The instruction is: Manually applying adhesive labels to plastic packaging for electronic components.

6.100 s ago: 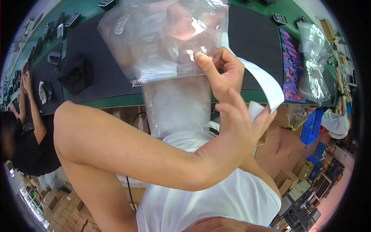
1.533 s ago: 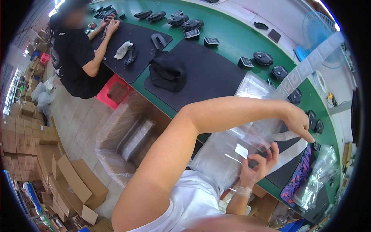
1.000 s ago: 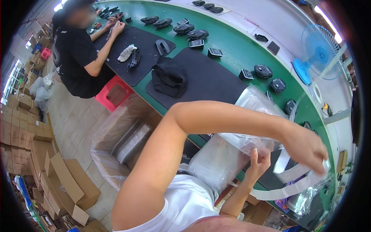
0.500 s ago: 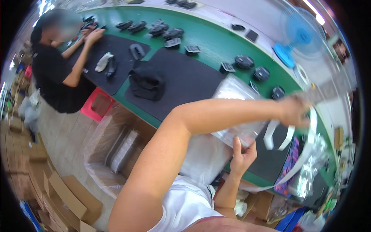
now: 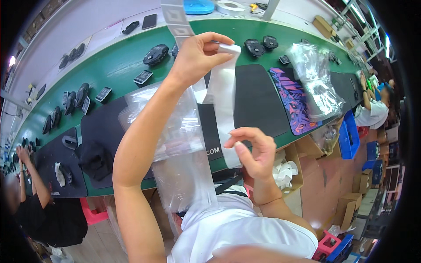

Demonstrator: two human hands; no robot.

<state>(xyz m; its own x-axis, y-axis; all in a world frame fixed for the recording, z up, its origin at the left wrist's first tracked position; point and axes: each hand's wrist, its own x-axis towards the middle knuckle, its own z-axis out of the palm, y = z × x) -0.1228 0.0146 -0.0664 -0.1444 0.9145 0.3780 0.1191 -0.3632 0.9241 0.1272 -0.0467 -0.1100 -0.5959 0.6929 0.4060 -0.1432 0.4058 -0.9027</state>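
My left hand [image 5: 197,59] is raised over the table, pinching a long white label strip [image 5: 226,87] between thumb and fingers. Above that hand, the strip bears grey square-patterned labels [image 5: 177,19]; below it, a plain white length hangs down in a fold. My right hand [image 5: 256,151] is at the lower part of the strip, thumb and forefinger drawn together at its edge. What those fingertips hold, if anything, is too small to make out. Clear plastic bags [image 5: 177,136] lie under my left forearm, and more clear plastic [image 5: 182,179] hangs over the table edge by my white shirt.
Several black computer mice [image 5: 156,54] stand along the green table [image 5: 118,65]. A patterned mat [image 5: 291,98] and a heap of clear bags [image 5: 318,94] lie to the right. A black cloth [image 5: 94,160] is at left, near a co-worker [image 5: 52,215]. A box of white scraps [image 5: 285,173] stands below.
My view has swung to the right. My right hand has let go of the clear bags and come to the strip. My left hand now holds the strip up in front of me.
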